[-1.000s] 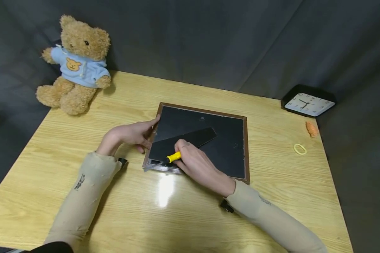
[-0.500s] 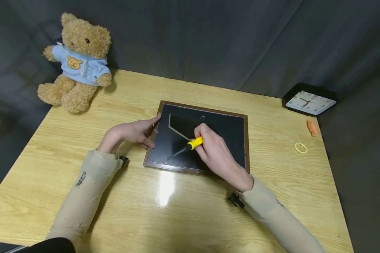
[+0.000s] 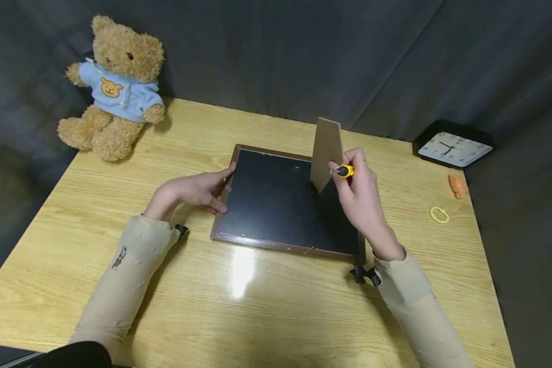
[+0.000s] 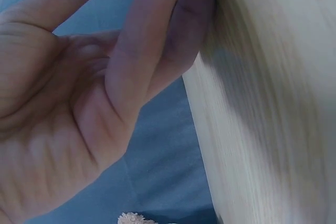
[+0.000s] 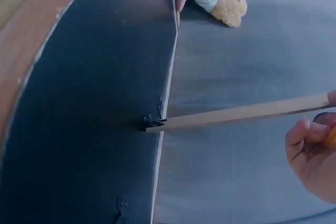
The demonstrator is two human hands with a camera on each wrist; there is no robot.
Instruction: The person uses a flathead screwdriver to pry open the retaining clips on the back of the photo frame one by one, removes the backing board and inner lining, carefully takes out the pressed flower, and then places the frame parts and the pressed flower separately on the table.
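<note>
A picture frame with a brown rim [image 3: 262,246] lies face down, its black backing board [image 3: 267,204] uppermost. Its stand flap [image 3: 326,148] is raised steeply from the board, brown inner side showing; in the right wrist view the flap [image 5: 241,113] appears edge-on, hinged to the board. My right hand [image 3: 361,197] holds the flap near its free end, with a yellow-handled screwdriver [image 3: 346,171] also in its grip, shaft towards the head camera. My left hand [image 3: 195,191] rests at the frame's left edge, thumb and forefinger spread along the rim; its other fingers are partly hidden.
A teddy bear [image 3: 119,94] in a blue hoodie sits at the table's back left. At the right are a black clock [image 3: 455,148], a small orange object [image 3: 457,186] and a pale yellow ring [image 3: 439,214]. A dark curtain [image 3: 276,56] hangs behind the table.
The stand flap has swung from lying low over the board to standing up. My right hand has moved right and away with the flap and screwdriver. The left hand stays at the frame's edge.
</note>
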